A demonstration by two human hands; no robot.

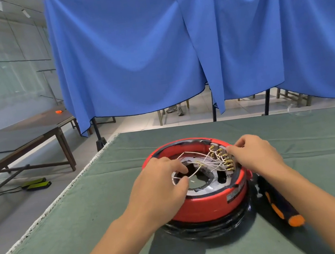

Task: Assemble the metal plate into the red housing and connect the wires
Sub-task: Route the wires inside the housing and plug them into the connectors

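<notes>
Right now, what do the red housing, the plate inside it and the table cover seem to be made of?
Red housing: probably painted metal or hard plastic; smooth, slightly glossy, which one is unclear.
Plate: looks like bare metal; dull silver-grey with cut openings.
Table cover: looks like green woven cloth or felt; matte, creased, with a frayed whitish edge.

A dark screwdriver with orange trim (280, 203) lies on the green table cover (88, 213), blue curtains (129, 46) hang behind, and a brown wooden bench (24, 138) stands at left.
</notes>
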